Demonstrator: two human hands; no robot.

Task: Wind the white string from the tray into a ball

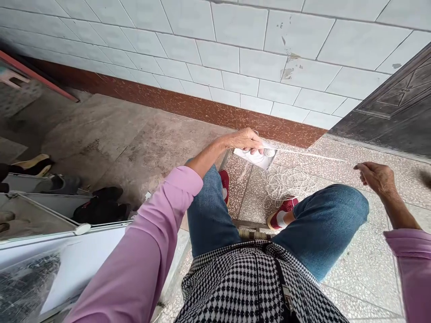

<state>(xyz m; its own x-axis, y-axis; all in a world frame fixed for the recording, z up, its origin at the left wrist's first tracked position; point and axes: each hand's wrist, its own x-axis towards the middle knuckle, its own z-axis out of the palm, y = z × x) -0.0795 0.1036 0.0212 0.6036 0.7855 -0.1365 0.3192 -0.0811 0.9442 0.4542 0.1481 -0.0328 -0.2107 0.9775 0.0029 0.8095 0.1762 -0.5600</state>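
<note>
Faces a wall of pale grey-white rectangular tiles [235,67] with dark joints and a few flaked patches, above a reddish-brown marbled skirting [188,103]. Has a dark panelled door [397,98] to the far right and a stained brown-grey floor [101,130] to the left, near a pale-panelled rack [84,229] with dark shoes [101,204]. Sits with knees apart over a speckled cream terrazzo floor [363,278], in blue denim trousers [330,224], dark red shoes [286,206] and a black-and-white checked garment [229,282], with lilac sleeves [144,251] pushed up the forearms. Reaches forward with the left hand [247,140], back of it upward, fingers curled closed on thin white cord [313,155], above a shallow white box [256,159]. Extends the right hand [379,177] out past the right knee, thumb and fingertips pinched on the far end of the stretch. Holds the cord straight between both hands, sloping slightly down toward the right in view. Has a small round white ball of cord [269,152] just beside the left fingertips; cannot tell its contact with the box. Has a loose tangled heap of white cord [288,184] on the floor, close against the right shoe.
</note>
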